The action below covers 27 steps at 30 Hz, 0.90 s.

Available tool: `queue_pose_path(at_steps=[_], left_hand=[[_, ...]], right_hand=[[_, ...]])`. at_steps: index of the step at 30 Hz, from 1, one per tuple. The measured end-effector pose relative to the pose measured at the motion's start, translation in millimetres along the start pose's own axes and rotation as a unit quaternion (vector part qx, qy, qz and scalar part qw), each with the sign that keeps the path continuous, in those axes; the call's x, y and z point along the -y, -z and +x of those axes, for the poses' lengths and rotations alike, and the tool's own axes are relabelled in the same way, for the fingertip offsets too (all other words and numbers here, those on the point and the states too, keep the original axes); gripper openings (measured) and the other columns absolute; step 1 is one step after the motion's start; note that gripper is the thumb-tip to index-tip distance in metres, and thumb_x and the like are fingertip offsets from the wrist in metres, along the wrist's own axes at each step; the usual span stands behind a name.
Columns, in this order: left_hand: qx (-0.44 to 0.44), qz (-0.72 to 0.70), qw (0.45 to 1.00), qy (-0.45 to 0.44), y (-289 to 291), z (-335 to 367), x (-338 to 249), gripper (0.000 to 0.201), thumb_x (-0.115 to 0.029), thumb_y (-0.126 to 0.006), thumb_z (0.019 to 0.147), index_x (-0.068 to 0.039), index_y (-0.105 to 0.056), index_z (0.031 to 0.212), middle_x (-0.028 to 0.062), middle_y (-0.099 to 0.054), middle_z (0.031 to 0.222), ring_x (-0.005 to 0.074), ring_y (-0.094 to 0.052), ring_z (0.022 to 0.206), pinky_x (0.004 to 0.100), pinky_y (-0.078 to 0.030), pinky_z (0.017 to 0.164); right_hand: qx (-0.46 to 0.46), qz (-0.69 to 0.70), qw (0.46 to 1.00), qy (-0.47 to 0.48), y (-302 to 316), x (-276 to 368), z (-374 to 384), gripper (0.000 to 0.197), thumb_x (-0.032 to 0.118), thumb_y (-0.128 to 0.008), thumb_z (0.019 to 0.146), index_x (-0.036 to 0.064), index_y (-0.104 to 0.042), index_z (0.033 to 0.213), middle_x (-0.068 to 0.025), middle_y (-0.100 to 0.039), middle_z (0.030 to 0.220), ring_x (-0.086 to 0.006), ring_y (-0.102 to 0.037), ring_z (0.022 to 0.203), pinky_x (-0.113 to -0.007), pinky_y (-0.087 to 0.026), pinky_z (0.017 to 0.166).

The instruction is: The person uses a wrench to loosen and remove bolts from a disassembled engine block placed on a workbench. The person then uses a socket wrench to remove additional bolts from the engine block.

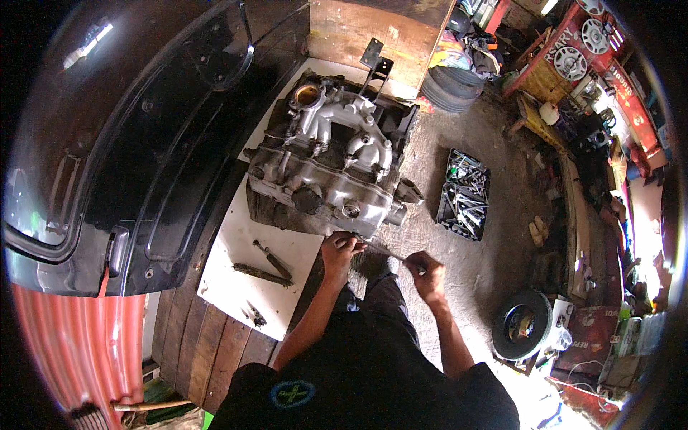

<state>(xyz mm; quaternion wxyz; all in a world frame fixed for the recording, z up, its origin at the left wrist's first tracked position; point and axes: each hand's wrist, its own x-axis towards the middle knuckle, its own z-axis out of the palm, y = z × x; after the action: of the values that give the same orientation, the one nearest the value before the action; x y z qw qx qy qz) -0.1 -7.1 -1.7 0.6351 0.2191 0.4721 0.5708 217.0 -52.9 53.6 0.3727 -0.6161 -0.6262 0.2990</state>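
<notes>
An engine (326, 154) of bare grey metal rests on a white board (233, 233) over a wooden bench. Below its near right corner, my right hand (426, 277) is closed round the outer end of a slim metal wrench (385, 252). My left hand (341, 251) has its fingers closed about the wrench's other end, close against the engine's near side. The wrench's head and whatever it meets are hidden by the left fingers and the engine. On the board left of my left hand lie two dark, greasy tools (262, 274) and a few small dark parts (254, 314).
A black tray (464, 197) full of sockets and wrenches sits on the floor to the right. A tyre (523, 326) lies near right, with more tyres (451, 88) at the back. A black vehicle panel (143, 150) borders the bench on the left; wooden boards (387, 32) stand behind the engine.
</notes>
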Motion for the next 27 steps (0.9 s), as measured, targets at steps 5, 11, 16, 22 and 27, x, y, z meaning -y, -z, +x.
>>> queue_pose_path(at_steps=[5, 11, 16, 22, 27], left_hand=[[0.067, -0.090, 0.993, 0.028, 4.7, 1.5, 7.8, 0.018, -0.002, -0.062, 0.083, 0.001, -0.055, 0.100, 0.0106, -0.063, 0.093, 0.0229, -0.064, 0.091, 0.0390, -0.055, 0.082], [0.024, -0.285, 0.955, 0.083, 2.5, -0.1, 6.2, 0.025, 0.010, -0.053, 0.081, -0.001, -0.056, 0.103, 0.0098, -0.061, 0.105, 0.0218, -0.060, 0.103, 0.0403, -0.049, 0.095], [0.110, -0.063, 0.988, -0.093, 21.9, -1.5, 26.7, 0.033, 0.006, -0.056, 0.081, -0.001, -0.054, 0.114, 0.0103, -0.058, 0.106, 0.0211, -0.059, 0.097, 0.0369, -0.048, 0.096], [0.006, -0.144, 0.989, -0.009, 11.3, -10.9, 0.3, 0.024, -0.002, -0.065, 0.083, 0.003, -0.057, 0.105, 0.0108, -0.060, 0.097, 0.0222, -0.061, 0.091, 0.0428, -0.052, 0.090], [0.013, 0.029, 0.995, -0.094, 13.5, -4.5, -4.6, 0.017, 0.003, -0.063, 0.083, 0.006, -0.059, 0.099, 0.0110, -0.063, 0.095, 0.0170, -0.062, 0.085, 0.0322, -0.056, 0.077]], right_hand=[[-0.022, -0.016, 0.988, 0.149, 9.9, 96.3, 50.7, 0.015, 0.008, -0.074, 0.076, 0.0000, -0.065, 0.086, -0.0138, -0.066, 0.081, -0.0272, -0.067, 0.073, -0.034, -0.052, 0.065], [-0.012, 0.017, 0.960, 0.278, -69.2, 144.4, 90.6, 0.021, 0.013, -0.076, 0.075, -0.0014, -0.064, 0.085, -0.0127, -0.063, 0.082, -0.0296, -0.063, 0.067, -0.037, -0.050, 0.060], [0.010, 0.032, 0.975, 0.218, -49.5, 131.4, 55.2, 0.022, 0.009, -0.079, 0.070, -0.0002, -0.065, 0.084, -0.0115, -0.063, 0.080, -0.0254, -0.063, 0.067, -0.034, -0.050, 0.059], [-0.065, 0.097, 0.992, 0.042, -14.9, 82.3, -5.1, 0.008, -0.002, -0.069, 0.079, -0.0004, -0.062, 0.083, -0.0122, -0.065, 0.078, -0.0203, -0.066, 0.071, -0.030, -0.052, 0.064], [-0.075, -0.002, 0.997, -0.015, -27.0, 1.7, -35.8, 0.011, 0.005, -0.067, 0.083, 0.0029, -0.062, 0.093, -0.0111, -0.068, 0.082, -0.0179, -0.067, 0.072, -0.030, -0.053, 0.066]])
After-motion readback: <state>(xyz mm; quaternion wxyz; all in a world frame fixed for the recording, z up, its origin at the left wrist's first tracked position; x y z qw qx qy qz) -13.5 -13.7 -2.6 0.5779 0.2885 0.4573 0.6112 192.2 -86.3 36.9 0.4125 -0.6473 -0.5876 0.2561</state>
